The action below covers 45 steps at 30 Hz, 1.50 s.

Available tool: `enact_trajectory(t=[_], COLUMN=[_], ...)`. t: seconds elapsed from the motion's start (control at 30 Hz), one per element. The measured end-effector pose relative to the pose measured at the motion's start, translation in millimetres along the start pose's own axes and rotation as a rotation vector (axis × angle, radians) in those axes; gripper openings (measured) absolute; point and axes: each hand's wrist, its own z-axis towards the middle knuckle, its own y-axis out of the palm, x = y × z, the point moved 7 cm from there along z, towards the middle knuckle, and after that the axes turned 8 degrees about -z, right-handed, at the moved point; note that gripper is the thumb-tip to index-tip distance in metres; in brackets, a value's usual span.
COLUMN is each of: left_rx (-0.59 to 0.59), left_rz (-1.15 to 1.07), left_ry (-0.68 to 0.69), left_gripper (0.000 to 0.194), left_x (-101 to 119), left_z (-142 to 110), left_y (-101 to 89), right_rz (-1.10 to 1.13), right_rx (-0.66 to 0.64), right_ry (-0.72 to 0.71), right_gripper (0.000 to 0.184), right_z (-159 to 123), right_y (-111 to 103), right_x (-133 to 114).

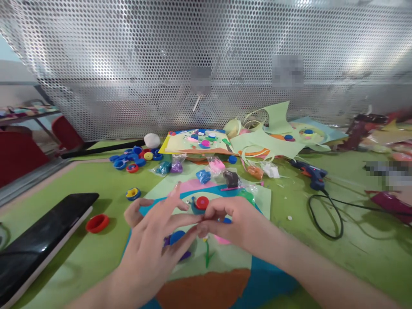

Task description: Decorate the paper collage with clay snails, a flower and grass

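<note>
Over a paper collage (225, 266), my left hand (151, 236) and my right hand (244, 227) meet at the fingertips. Thumb and index finger of the left are pinched together, its other fingers raised and spread. The right hand is closed in a pinch against them. Whatever small piece lies between the fingertips is hidden. Just beyond them on the collage sits a red bottle cap (202, 203) on a blue-green shape. A blue cap (177, 237) shows beneath my left hand, and a green modelling-clay stem (207, 255) lies below the fingertips.
Bagged clay lumps, including a blue one (203, 176), lie behind the collage. Bottle caps (135, 156) are piled at back left, with a red ring (97, 223) and a black phone-like device (48, 236) nearer. Right are a glue gun (310, 173) and its cord. A perforated metal panel (161, 68) stands behind.
</note>
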Motion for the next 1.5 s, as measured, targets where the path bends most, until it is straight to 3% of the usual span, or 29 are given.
enact_trajectory(t=[0.27,0.37,0.4,0.5,0.57,0.63,0.77,0.9,1.03,1.17,1.3,1.5], left_rx=[0.013,0.063,0.086,0.164,0.166,0.113,0.021,0.071,0.098,0.115,0.087,0.026], left_rz=[-0.001,-0.002,-0.023,-0.124,-0.141,-0.1,0.01,-0.01,-0.034,-0.015,0.083,0.055], left_ry=[0.077,0.016,-0.029,-0.162,-0.184,-0.155,-0.093,-0.112,-0.038,0.043,0.121,0.091], left_gripper=[0.023,0.012,0.017,0.067,0.076,0.064,0.017,0.017,0.009,0.034,0.012,0.034], left_x=[3.7,1.6,-1.0,-10.4,-13.3,-13.4,-12.6,-14.0,-10.7,-7.0,-0.7,-4.8], left_z=[-3.7,-0.5,1.1,4.8,6.8,8.0,6.6,5.2,4.1,3.6,5.4,3.1], left_y=[-4.3,-6.7,-8.0,-13.2,-14.2,-11.8,-4.8,-4.5,-3.4,-4.3,-3.7,1.7], right_rz=[0.11,0.066,0.031,-0.022,0.007,0.04,0.033,0.007,0.008,-0.01,-0.026,-0.037], right_rx=[-0.039,-0.015,0.022,0.163,0.217,0.223,0.179,0.165,0.172,0.166,0.178,0.191], right_ry=[0.027,0.037,0.037,0.044,0.052,0.059,0.034,0.002,-0.002,0.01,0.001,-0.001], right_gripper=[0.017,0.019,0.018,0.014,0.012,0.011,0.01,0.01,0.01,0.01,0.01,0.01], right_z=[0.9,0.9,1.2,2.8,4.4,5.8,6.6,5.5,5.1,4.9,4.5,4.9], right_y=[1.1,-1.9,-5.8,-21.3,-28.3,-30.3,-26.0,-23.6,-24.9,-25.6,-26.3,-27.3], right_x=[-1.1,0.7,1.3,3.7,6.2,8.5,9.5,9.9,10.0,10.2,10.2,10.7])
